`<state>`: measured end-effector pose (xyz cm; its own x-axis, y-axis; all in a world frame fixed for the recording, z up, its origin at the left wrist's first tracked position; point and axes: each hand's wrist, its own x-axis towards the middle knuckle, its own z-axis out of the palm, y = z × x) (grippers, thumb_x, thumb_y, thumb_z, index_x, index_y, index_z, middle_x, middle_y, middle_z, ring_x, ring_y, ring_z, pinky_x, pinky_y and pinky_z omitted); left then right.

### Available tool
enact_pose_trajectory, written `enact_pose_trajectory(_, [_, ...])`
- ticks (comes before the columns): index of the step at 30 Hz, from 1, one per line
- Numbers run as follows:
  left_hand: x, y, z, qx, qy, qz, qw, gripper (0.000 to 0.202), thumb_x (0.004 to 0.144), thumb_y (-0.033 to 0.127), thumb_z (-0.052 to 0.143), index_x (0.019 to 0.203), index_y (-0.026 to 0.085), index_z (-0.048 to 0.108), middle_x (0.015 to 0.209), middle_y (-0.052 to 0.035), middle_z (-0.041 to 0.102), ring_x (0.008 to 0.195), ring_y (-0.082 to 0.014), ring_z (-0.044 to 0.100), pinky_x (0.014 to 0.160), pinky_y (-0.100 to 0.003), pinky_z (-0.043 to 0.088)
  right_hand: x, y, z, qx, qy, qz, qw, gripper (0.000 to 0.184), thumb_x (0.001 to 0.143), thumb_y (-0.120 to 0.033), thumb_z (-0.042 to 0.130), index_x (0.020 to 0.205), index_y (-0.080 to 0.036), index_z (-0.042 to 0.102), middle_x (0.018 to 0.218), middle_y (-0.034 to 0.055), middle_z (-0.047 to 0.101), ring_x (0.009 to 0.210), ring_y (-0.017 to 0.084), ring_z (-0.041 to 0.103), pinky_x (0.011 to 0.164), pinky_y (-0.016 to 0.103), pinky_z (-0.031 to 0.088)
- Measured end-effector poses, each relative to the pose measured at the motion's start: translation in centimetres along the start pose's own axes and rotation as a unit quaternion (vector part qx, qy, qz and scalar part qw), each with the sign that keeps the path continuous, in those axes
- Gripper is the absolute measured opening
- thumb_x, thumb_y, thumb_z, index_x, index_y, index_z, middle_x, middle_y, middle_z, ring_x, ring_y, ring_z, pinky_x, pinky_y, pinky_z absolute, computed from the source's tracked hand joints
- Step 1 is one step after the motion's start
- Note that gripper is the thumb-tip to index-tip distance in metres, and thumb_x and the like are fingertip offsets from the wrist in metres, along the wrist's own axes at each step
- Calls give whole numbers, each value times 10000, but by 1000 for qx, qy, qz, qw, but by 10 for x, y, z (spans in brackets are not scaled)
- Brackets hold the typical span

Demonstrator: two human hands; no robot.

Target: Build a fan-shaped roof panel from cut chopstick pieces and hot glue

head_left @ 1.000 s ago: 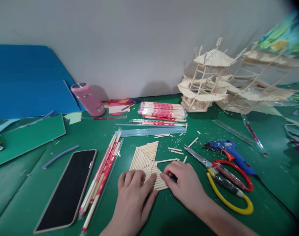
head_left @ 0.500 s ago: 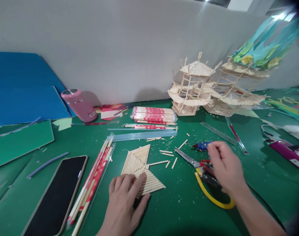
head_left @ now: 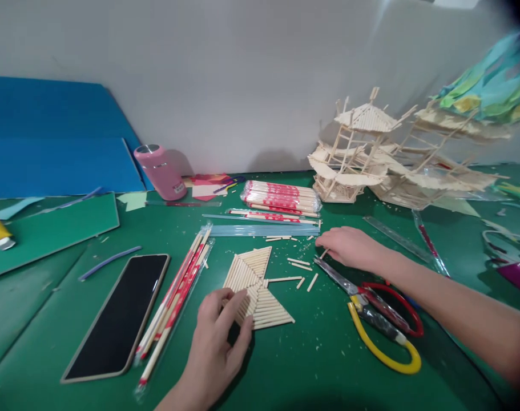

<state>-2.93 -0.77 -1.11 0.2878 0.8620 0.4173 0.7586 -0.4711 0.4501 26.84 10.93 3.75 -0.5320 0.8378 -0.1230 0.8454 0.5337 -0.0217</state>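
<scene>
L hand (head_left: pixel 219 337) was loosely open, thumb apart, fingertips resting on the stick panel (head_left: pixel 248 277), which spread ahead & to the R of that hand. R hand (head_left: pixel 345 246) had its fingers bunched at a short loose stick (head_left: pixel 323 253); couldn't tell if pinched. Scissors (head_left: pixel 357 298) lay nearer than R hand, tips beside its fingers. Pkgd chopsticks (head_left: pixel 174 305) lay L of L hand, phone (head_left: pixel 118 317) beyond.

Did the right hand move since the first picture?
Yes: against the scissors, the right hand went from the wooden-stick panel rightward and forward, to just beyond the blade tips.
</scene>
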Motion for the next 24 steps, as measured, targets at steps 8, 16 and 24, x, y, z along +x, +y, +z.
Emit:
enact_pose_trajectory(8, [2,1,1,-32,-12,-34,999,267,819,170,482,1086,177,490,1021,-104,431,930,-217,497,752,-347,473,17,16,-3,-42,-24,38,998,223,867,-305,503,1030,-164,557,1015,49,587,833,151,586,720,342,493])
enact_pose_trajectory(16, [4,4,0,-79,-3,-40,996,250,819,133,454,1062,172,499,990,-96,465,895,-192,512,749,-339,474,-24,-32,-27,98,161,2,982,307,895,-298,390,1168,-236,515,993,64,585,800,170,584,688,303,467])
enact_pose_trajectory(24, [2,-1,-6,-83,21,-48,995,200,813,135,474,992,169,558,915,-86,532,863,-198,525,739,-364,463,-52,-124,32,205,121,-93,967,244,882,-228,443,1094,-182,555,928,53,660,819,156,594,722,300,469])
